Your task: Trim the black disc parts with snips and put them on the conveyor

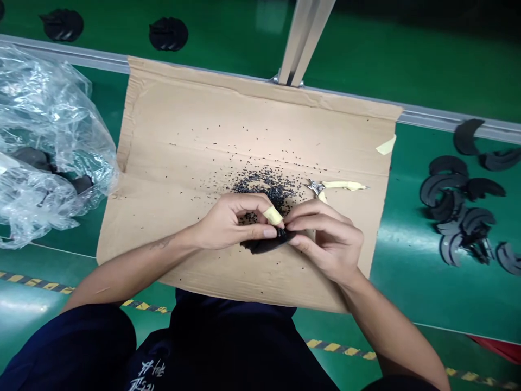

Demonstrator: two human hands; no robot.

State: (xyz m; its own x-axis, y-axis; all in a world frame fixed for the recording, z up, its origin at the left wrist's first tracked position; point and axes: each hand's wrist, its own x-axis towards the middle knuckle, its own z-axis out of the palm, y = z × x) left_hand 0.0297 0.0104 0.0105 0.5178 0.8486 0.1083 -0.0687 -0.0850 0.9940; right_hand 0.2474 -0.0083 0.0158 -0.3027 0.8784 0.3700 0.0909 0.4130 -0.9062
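A dark curved plastic part (pixel 264 245) is held low over the cardboard between both hands. My left hand (pixel 236 220) pinches it between the thumb and a forefinger wrapped in pale yellow tape. From the other side, my right hand (pixel 329 233) grips the part's right end with thumb and fingertips. Just beyond the hands lies a pile of tiny black plastic bits (pixel 264 182), thinning out across the cardboard. A pair of nippers (pixel 337 185) with yellow-wrapped handles rests above my right hand, one handle partly hidden by it.
The cardboard sheet (pixel 163 119) covers the middle of the green table (pixel 407 304). Clear plastic bags (pixel 52 125) holding dark parts lie at left. Several curved black parts (pixel 448 184) are heaped at right. A metal post (pixel 303 43) rises at the back, with black round pieces (pixel 168 33) beyond the rail.
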